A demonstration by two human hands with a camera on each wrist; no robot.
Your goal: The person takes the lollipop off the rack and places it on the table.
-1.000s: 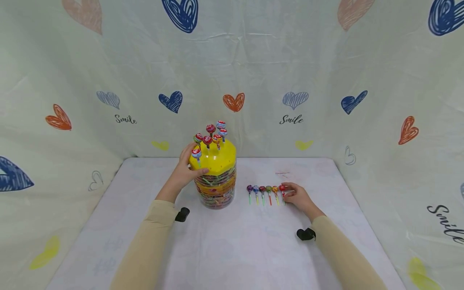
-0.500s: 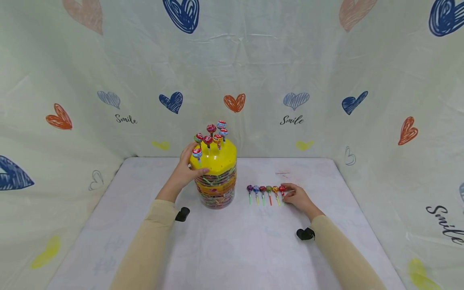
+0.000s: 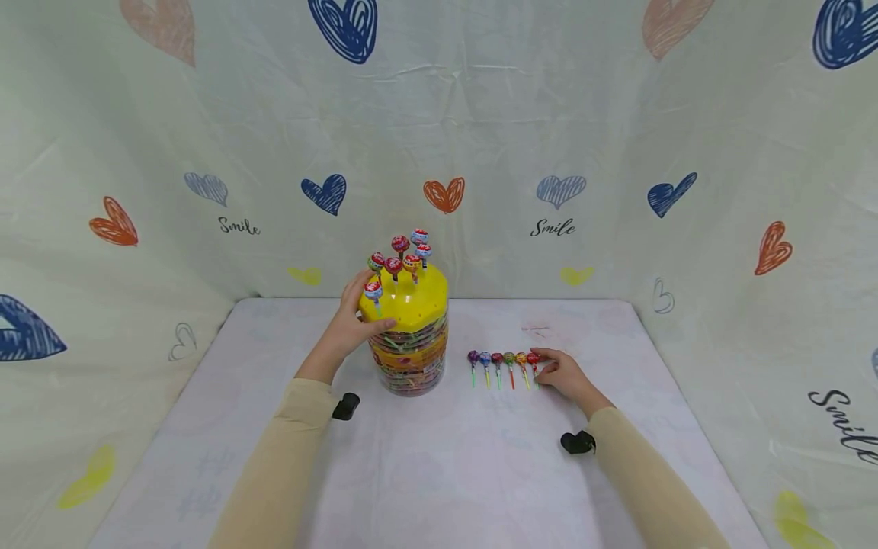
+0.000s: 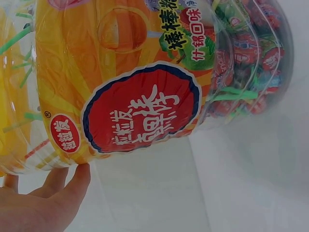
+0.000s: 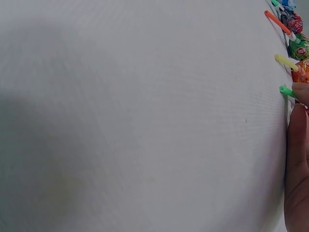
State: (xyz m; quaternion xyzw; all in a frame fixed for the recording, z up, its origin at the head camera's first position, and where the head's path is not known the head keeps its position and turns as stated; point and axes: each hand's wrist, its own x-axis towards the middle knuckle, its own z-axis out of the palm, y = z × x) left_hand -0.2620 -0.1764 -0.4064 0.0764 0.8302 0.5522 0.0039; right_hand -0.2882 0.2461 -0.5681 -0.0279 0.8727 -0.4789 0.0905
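Note:
A clear plastic jar (image 3: 411,370) with a yellow lid (image 3: 418,301) stands left of the table's middle, full of wrapped lollipops. Several lollipops stick up from holes in the lid, one of them blue and white (image 3: 373,291) near the front. My left hand (image 3: 350,328) grips the jar around its lid; in the left wrist view its fingers touch the jar's side by the printed label (image 4: 145,106). To the right, lollipops lie in a row, heads away from me. With thumb and fingers my right hand (image 3: 565,375) pinches the red lollipop (image 3: 533,357) at the row's right end.
Left of the red lollipop lie orange (image 3: 521,358), green (image 3: 509,357), dark red (image 3: 497,358), blue (image 3: 485,358) and purple (image 3: 472,357) ones. The table (image 3: 439,473) has a white cover. Behind it hangs a curtain (image 3: 494,114) printed with hearts.

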